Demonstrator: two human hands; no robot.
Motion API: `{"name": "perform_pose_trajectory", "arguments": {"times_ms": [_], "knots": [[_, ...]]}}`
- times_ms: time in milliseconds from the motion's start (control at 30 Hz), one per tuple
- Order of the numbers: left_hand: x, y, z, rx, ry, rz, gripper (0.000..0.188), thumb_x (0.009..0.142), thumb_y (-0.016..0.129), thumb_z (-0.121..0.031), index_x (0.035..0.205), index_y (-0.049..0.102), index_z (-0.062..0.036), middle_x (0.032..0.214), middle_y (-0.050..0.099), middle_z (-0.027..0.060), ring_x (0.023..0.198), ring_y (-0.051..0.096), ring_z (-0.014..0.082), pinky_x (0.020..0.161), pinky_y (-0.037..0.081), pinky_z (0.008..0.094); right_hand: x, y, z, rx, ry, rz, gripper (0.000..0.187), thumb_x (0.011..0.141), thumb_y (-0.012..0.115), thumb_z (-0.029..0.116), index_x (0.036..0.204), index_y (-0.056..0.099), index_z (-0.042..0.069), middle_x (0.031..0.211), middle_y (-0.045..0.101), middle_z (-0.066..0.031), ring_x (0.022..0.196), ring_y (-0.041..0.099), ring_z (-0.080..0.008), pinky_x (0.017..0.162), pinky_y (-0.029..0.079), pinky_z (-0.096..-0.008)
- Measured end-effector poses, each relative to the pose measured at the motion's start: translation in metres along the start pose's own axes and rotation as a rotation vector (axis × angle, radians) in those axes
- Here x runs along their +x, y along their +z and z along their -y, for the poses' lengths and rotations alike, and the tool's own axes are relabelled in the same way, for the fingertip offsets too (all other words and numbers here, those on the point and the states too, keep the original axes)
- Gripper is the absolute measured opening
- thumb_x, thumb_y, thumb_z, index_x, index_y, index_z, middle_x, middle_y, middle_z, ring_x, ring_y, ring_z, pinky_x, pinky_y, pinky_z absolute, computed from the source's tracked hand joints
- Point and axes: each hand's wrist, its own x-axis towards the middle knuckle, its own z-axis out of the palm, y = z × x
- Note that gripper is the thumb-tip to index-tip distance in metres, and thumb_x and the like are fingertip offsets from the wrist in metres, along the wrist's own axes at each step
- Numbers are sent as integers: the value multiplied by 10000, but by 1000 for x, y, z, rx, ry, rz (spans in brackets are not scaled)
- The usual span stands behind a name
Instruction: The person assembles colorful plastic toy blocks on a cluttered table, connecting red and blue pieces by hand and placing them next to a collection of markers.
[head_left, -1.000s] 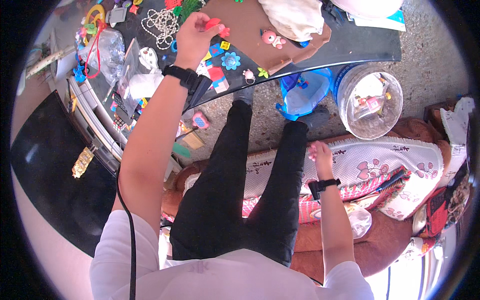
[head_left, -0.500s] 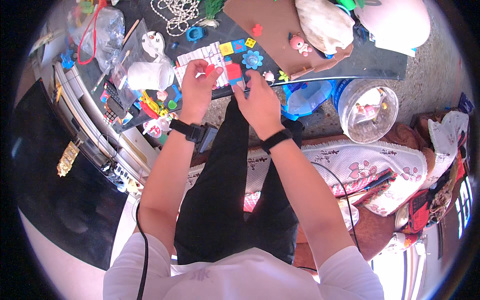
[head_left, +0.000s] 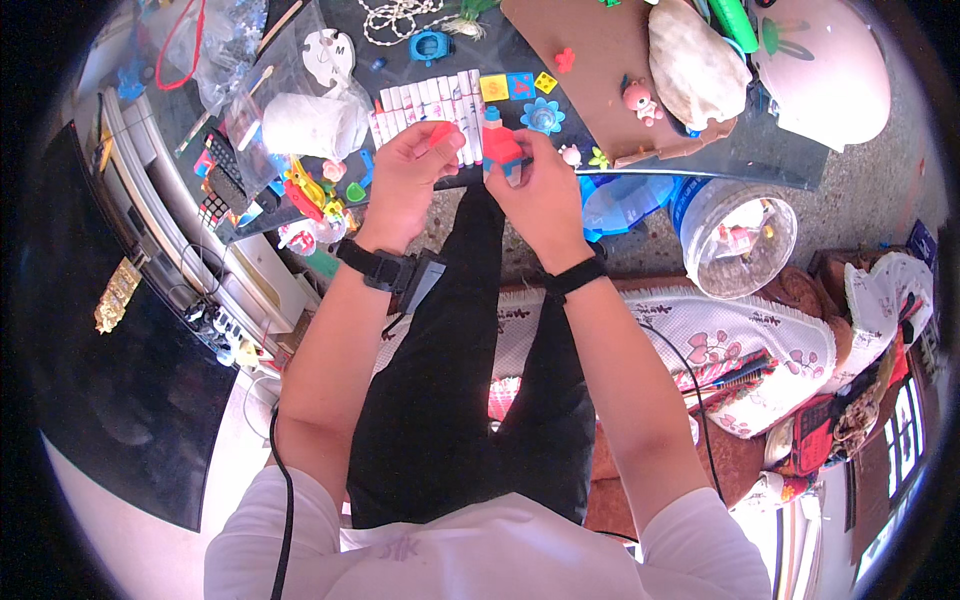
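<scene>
My left hand (head_left: 400,190) is closed in a pinch on a small flat red piece (head_left: 440,134) between thumb and forefinger. To its right, my right hand (head_left: 540,195) grips a red and blue toy block figure (head_left: 500,146) at its lower end; the fingers hide part of its base. Both hands are above the table's near edge, apart from each other. Just beyond them lies a row of white patterned sticks (head_left: 425,103), side by side. A blue flower-shaped toy (head_left: 542,116) and small yellow and blue blocks (head_left: 520,86) sit beyond my right hand.
Left on the dark table are a white roll (head_left: 315,126), a yellow-red toy (head_left: 302,193) and plastic bags. Brown cardboard (head_left: 580,60) bears a pink figurine (head_left: 641,101) and a whitish pouch (head_left: 695,70). A clear tub (head_left: 742,245) lies tipped below the table's right side.
The view has shifted, so the tabletop things appear farther right. My right fingers have closed more around the red and blue toy and turned it slightly. My left hand still pinches the red piece.
</scene>
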Motion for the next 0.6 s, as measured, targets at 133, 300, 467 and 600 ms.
{"name": "perform_pose_trajectory", "arguments": {"times_ms": [133, 300, 467, 600], "knots": [[-12, 11, -21, 67, -88, -16, 212, 963, 763, -157, 1109, 668, -35, 987, 715, 18, 834, 646, 82, 728, 517, 240, -10, -10, 9, 169, -13, 11, 419, 808, 779, 197, 1158, 616, 34, 1050, 677, -163, 945, 701, -380, 798, 572, -458], [-17, 19, -10, 68, 68, 54, 265, 954, 770, -121, 1155, 629, -20, 986, 708, 17, 882, 659, 74, 740, 523, 235, -16, -20, 17, 129, -138, -10, 422, 769, 794, 184, 1120, 612, 33, 1036, 644, -156, 934, 668, -384, 800, 560, -462], [-26, 39, -10, 112, 5, -11, 265, 952, 767, -103, 1149, 626, 3, 995, 709, 23, 917, 668, 73, 760, 531, 243, -25, -19, 11, 60, -228, -130, 444, 762, 808, 173, 1117, 578, 36, 1038, 608, -168, 1009, 611, -384, 877, 526, -483], [-32, 56, 0, 70, -30, 13, 219, 965, 745, -111, 1145, 671, -11, 964, 714, 16, 824, 642, 65, 675, 485, 204, -45, -24, 7, 47, -111, -139, 453, 818, 804, 191, 1161, 551, 38, 1032, 631, -164, 938, 669, -380, 791, 572, -467]]}}
